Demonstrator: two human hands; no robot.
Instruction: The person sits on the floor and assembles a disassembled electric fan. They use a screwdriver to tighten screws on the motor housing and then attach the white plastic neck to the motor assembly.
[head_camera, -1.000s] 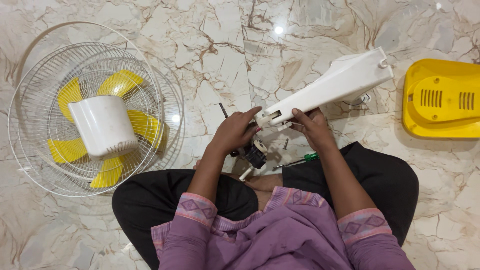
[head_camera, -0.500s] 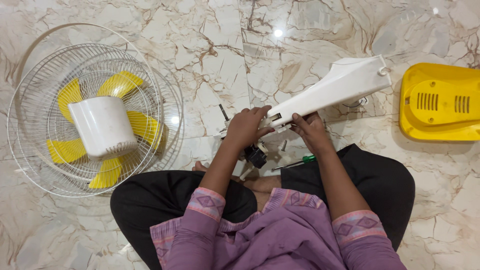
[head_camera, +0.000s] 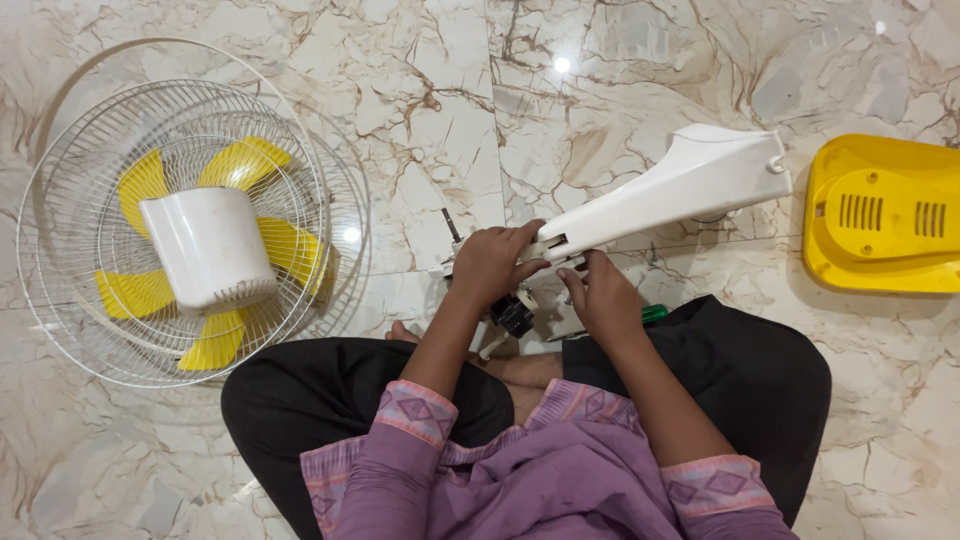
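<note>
Left hand clasped on white fan neck, right hand loosely fingering beneath at 5 o'clock; slippage likely.

marble floor | fan cage | yellow cover | screwdriver

Open marble floor fills the top centre of the frame, while the caged fan head blocks the left, the yellow base cover the right edge, and the white fan stand slants between.
</note>
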